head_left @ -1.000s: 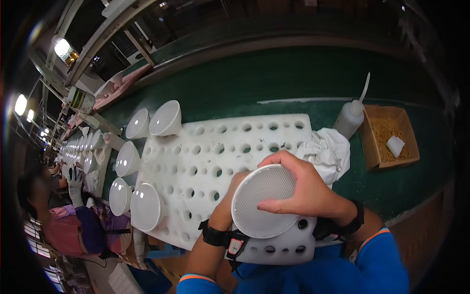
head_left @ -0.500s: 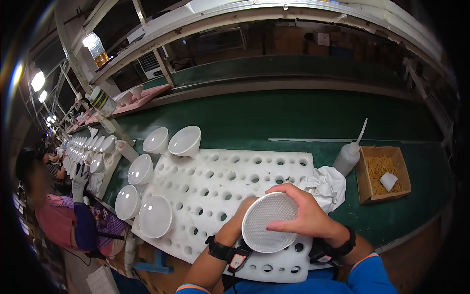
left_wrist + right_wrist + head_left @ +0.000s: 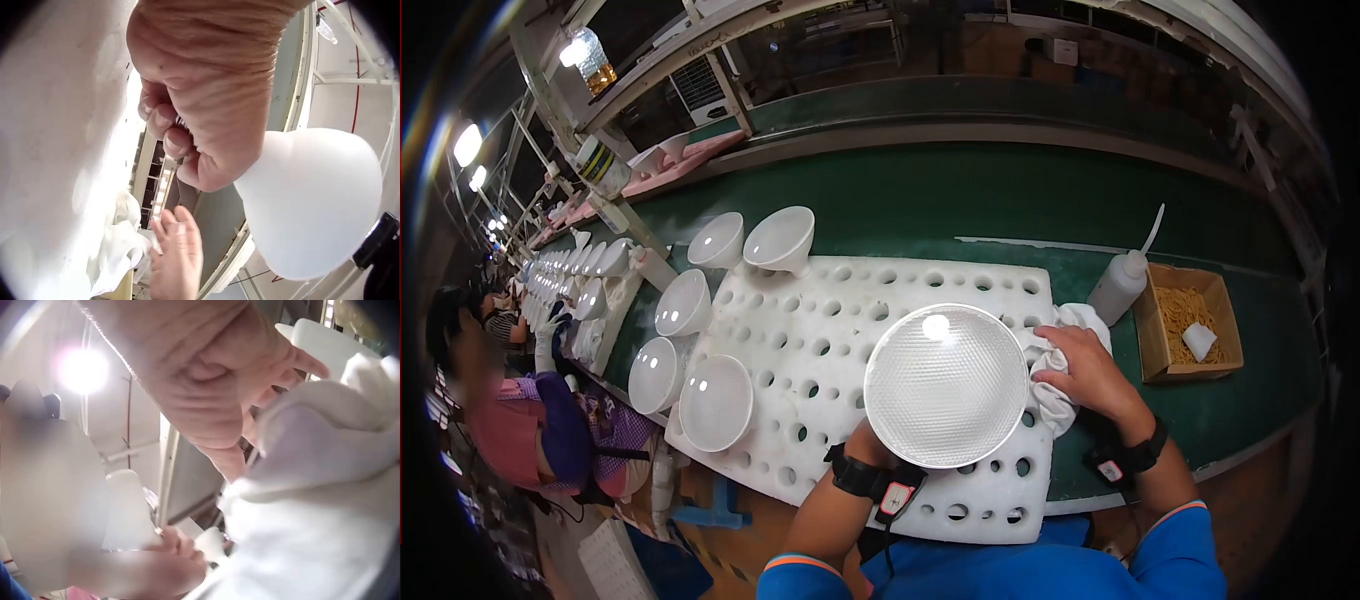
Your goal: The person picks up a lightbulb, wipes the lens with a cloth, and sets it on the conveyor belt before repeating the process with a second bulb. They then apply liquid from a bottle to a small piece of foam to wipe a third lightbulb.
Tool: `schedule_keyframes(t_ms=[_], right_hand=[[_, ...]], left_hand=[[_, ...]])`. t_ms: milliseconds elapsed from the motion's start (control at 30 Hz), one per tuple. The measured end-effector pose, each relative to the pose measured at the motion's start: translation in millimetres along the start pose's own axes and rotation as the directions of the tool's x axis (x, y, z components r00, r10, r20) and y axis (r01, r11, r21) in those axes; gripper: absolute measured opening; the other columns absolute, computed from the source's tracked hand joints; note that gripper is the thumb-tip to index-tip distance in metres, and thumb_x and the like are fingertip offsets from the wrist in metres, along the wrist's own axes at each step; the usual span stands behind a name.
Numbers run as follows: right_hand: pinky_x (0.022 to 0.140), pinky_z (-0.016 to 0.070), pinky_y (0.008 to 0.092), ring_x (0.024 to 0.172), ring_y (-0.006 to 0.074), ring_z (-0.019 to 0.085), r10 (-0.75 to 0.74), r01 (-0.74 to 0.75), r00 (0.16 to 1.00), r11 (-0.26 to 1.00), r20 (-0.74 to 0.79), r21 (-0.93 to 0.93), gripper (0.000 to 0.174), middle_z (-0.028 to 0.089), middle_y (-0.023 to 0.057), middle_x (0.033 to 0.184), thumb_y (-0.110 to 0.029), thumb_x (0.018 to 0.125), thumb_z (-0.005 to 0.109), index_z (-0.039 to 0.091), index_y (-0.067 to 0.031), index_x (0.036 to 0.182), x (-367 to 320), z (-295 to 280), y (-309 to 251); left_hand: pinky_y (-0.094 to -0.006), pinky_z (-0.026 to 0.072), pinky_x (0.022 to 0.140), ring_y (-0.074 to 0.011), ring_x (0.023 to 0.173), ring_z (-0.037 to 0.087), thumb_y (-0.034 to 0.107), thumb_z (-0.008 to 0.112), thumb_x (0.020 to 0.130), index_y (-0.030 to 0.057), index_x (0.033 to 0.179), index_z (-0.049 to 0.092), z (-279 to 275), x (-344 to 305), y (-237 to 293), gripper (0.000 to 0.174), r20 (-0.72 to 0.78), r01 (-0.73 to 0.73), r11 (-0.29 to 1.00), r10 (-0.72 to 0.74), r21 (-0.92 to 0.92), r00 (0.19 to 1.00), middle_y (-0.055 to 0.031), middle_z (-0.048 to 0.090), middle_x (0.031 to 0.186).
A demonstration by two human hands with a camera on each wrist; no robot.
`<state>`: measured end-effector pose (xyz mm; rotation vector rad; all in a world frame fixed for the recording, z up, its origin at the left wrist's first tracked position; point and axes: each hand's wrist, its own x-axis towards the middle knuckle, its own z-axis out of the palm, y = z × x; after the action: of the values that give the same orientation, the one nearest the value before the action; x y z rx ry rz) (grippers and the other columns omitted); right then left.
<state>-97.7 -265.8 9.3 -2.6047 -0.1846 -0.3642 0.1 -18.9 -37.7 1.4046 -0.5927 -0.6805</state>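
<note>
A white reflector lamp (image 3: 947, 385) with a dimpled round face is held face up over the perforated white foam board (image 3: 800, 340). My left hand (image 3: 206, 106) grips its narrow end from below, fingers curled; in the head view the lamp mostly hides that hand (image 3: 868, 443). The lamp's smooth white back (image 3: 312, 200) shows in the left wrist view. To the right, my right hand (image 3: 1095, 375) is off the lamp and reaches over a crumpled white cloth (image 3: 1055, 400). Its fingers (image 3: 306, 361) are spread loosely at the cloth's edge.
Several similar lamps (image 3: 716, 402) stand along the board's left side. Beyond the cloth are a squeeze bottle (image 3: 1118, 288) with a long nozzle and a cardboard box (image 3: 1190, 372) of rubber bands. Another person (image 3: 525, 430) sits at the left by more lamps.
My right hand has left the lamp and moved right to the cloth. The left hand still holds the lamp, whose face now tilts up more toward the head camera.
</note>
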Motion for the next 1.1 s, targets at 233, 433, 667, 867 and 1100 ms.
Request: schedule_keyframes(t_ms=[233,433,667,867,1100], right_hand=[[0.073,0.0494,0.0355,0.08,0.0327,0.064,0.117,-0.091,0.961,0.989,-0.251,0.113,0.018,0.065,0.0168,0.087,-0.005,0.078,0.066,0.061,-0.0022,0.095,14,-24,0],[0.081,0.0473,0.0263,0.09,0.0116,0.059,0.034,0.297,0.841,0.805,-0.54,0.514,0.023,0.061,0.0053,0.098,0.002,0.083,0.056,0.058,-0.0017,0.106,35,-71,-63],[0.099,0.04,0.0371,0.116,0.0328,0.05,-0.452,0.414,0.892,0.812,-0.005,0.412,0.085,0.048,0.0186,0.126,-0.013,0.062,0.077,0.039,-0.0022,0.137,57,-47,-102],[0.098,0.0396,0.0361,0.119,0.032,0.048,-0.331,0.092,0.883,0.817,0.332,0.569,0.083,0.048,0.0144,0.129,-0.015,0.06,0.076,0.042,-0.0069,0.135,50,-51,-84],[0.074,0.0506,0.0277,0.08,0.0157,0.066,0.084,-0.207,0.973,0.724,0.214,0.658,0.024,0.068,0.0092,0.09,-0.012,0.081,0.069,0.066,-0.0041,0.103,56,-30,-78]], left_hand=[[-0.0325,0.0489,0.084,-0.02,0.101,0.057,0.021,0.059,0.09,0.0018,0.12,0.051,4,-1,7,0.037,0.073,-0.032,0.995,0.039,-0.094,0.997,-0.0113,0.06,0.112],[-0.0346,0.0485,0.091,-0.0231,0.11,0.055,0.024,0.057,0.092,0.0027,0.128,0.046,3,-4,13,0.044,0.115,-0.063,0.986,0.082,-0.156,0.99,-0.0129,0.057,0.12],[-0.0344,0.047,0.097,-0.0222,0.114,0.054,0.022,0.054,0.095,0.003,0.136,0.04,0,-5,5,0.047,0.076,-0.109,0.991,0.115,-0.075,0.99,-0.0113,0.053,0.127],[-0.0327,0.0492,0.072,-0.0164,0.08,0.064,0.027,0.067,0.083,0.0002,0.102,0.065,8,-3,8,0.033,-0.076,0.049,0.99,-0.039,0.132,0.996,-0.0122,0.069,0.089],[-0.0347,0.0495,0.069,-0.0218,0.081,0.066,0.024,0.067,0.081,0.0024,0.1,0.064,7,2,-5,0.029,-0.09,-0.107,0.958,0.135,0.265,0.987,-0.0147,0.067,0.086]])
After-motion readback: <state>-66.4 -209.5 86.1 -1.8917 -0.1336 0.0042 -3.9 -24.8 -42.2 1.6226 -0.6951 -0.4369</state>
